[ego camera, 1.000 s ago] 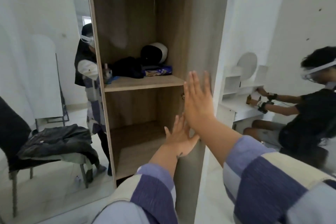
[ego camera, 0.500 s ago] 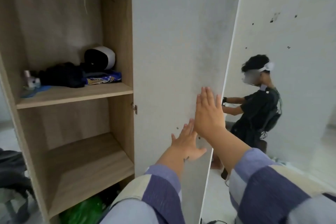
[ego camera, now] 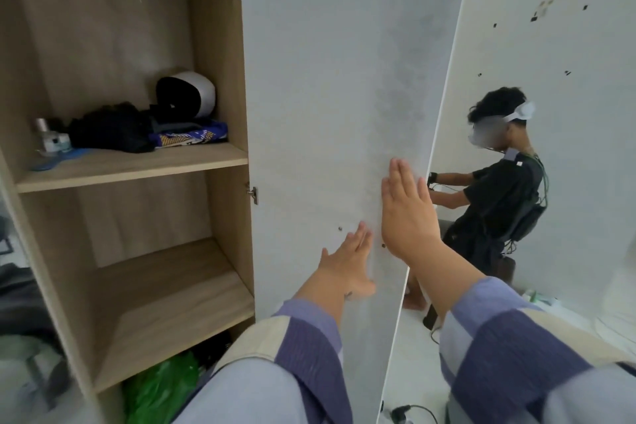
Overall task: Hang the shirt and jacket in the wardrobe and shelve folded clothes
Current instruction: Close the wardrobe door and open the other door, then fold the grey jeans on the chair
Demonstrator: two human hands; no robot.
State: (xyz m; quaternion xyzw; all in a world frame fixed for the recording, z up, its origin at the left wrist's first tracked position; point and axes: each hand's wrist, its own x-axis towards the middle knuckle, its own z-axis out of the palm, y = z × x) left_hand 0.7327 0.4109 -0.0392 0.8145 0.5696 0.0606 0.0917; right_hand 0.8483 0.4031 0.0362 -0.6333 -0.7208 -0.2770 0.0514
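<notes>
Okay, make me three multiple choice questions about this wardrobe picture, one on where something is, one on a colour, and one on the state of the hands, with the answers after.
1. Where is the black and white helmet?
A. on the upper shelf
B. on the lower shelf
C. on the floor

2. What colour is the bag under the lower shelf?
A. red
B. green
C. yellow

3. How do the left hand and right hand meet the white door?
A. both grip its edge
B. both lie flat and open on it
C. neither touches it

Answers: 1 A, it stands at the back of the upper shelf beside dark clothes. 2 B, bright green plastic shows at the bottom. 3 B, fingers straight, palms against the panel.
</notes>
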